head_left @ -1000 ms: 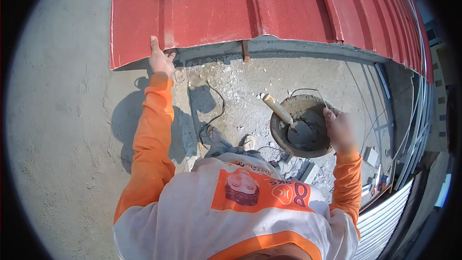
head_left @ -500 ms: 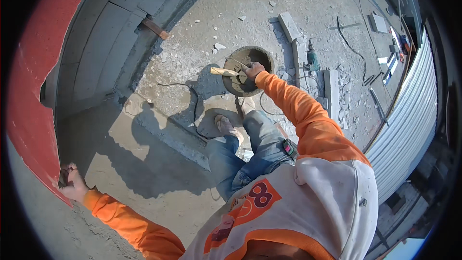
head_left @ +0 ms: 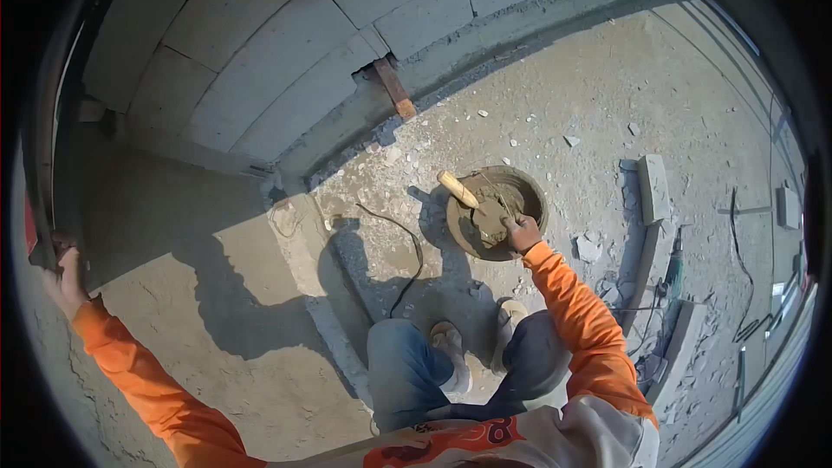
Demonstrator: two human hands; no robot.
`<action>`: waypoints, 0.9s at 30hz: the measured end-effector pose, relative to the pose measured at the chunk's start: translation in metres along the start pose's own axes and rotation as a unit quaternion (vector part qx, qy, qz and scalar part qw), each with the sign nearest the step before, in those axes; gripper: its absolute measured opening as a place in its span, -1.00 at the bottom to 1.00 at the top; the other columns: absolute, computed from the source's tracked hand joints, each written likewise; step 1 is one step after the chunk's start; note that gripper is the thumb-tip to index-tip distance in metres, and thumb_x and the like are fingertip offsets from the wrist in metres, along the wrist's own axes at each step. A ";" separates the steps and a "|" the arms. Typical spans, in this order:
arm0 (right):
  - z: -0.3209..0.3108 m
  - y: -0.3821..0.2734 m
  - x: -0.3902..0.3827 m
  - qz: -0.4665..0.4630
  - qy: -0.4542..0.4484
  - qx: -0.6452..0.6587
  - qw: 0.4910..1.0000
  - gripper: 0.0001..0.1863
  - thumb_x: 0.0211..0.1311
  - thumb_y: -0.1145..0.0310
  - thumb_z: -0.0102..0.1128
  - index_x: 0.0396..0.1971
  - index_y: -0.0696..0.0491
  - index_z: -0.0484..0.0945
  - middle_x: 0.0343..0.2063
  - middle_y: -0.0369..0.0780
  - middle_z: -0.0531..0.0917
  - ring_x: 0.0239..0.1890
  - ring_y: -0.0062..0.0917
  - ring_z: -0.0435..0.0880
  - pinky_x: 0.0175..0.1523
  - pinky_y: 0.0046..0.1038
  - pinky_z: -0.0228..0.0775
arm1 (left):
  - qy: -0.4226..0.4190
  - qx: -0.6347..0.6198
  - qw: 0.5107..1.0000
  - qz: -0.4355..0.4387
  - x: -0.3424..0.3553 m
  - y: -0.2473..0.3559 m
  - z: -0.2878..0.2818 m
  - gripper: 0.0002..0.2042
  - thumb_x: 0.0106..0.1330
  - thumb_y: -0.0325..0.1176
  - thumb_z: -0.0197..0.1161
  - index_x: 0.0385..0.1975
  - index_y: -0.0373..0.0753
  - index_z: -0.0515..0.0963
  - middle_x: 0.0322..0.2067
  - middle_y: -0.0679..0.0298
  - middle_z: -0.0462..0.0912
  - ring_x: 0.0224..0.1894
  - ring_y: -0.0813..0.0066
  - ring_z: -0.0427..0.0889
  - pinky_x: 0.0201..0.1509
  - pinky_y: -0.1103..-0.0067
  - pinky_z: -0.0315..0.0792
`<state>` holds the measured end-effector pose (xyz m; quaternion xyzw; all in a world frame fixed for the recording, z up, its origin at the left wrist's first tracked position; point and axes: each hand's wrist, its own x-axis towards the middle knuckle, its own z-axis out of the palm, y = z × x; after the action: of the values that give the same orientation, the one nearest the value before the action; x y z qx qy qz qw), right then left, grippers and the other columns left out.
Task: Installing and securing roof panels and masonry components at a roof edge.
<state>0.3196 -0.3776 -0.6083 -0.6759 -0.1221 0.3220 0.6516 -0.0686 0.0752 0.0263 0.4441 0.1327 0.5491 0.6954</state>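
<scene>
Nearest me are my white-and-orange shirt [head_left: 555, 442] and bent knees in blue jeans [head_left: 403, 373], my sandalled feet [head_left: 448, 342] just beyond. My right hand [head_left: 521, 233], in an orange sleeve, is closed on the thin wire handle [head_left: 499, 197] of a round, dark, mortar-crusted bucket [head_left: 535, 199] — ahead of my feet, slightly right. I cannot tell whether its base touches the ground. Inside are wet grey mortar [head_left: 492, 218] and a trowel, its pale wooden handle [head_left: 458, 189] leaning over the rim toward my left. My left hand [head_left: 65, 283] reaches far left to the shaded edge of a red sheet [head_left: 31, 227]; I cannot tell whether its fingers grip.

A black cable [head_left: 411, 238] curves over the rubble-strewn floor left of the bucket; long grey blocks [head_left: 654, 189] lie to its right. Farthest off — a grey block wall [head_left: 286, 61], with a rusty-brown bar [head_left: 394, 88] jutting from its foot.
</scene>
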 end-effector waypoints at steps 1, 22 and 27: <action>-0.029 0.026 0.003 0.079 -0.027 -0.007 0.996 -0.68 0.17 0.28 0.09 -0.73 0.09 0.46 -0.80 -0.35 0.46 -0.80 -0.70 0.33 -0.67 -0.61 0.14 | -0.042 -0.031 0.999 0.000 0.003 -0.005 -0.001 -0.83 0.27 -0.44 -0.01 -0.20 -0.34 0.41 -0.39 0.25 0.51 -0.31 0.42 0.48 -0.21 0.46 0.44; -0.151 0.149 0.128 0.032 0.215 -0.485 0.847 -0.76 0.04 0.23 0.21 -0.46 0.12 0.56 -0.50 -0.01 0.62 -0.34 -0.13 0.61 -0.20 -0.28 0.43 | -0.012 0.181 0.979 0.096 -0.060 -0.062 0.053 -0.75 0.34 -0.21 -0.14 -0.12 -0.17 0.37 -0.34 0.23 0.53 -0.46 0.49 0.46 -0.46 0.52 0.27; -0.173 0.155 0.107 -0.008 0.204 -0.510 0.835 -0.72 0.03 0.20 0.22 -0.51 0.14 0.56 -0.52 -0.02 0.62 -0.45 -0.18 0.61 -0.27 -0.28 0.41 | -0.114 0.061 0.989 0.079 -0.075 -0.072 0.045 -0.74 0.33 -0.21 -0.13 -0.12 -0.18 0.37 -0.33 0.24 0.50 -0.42 0.47 0.43 -0.39 0.46 0.26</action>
<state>0.4651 -0.4727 -0.7967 -0.9618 -0.1392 0.0633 0.2270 -0.0189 -0.0126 -0.0255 0.5541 0.0502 0.5392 0.6323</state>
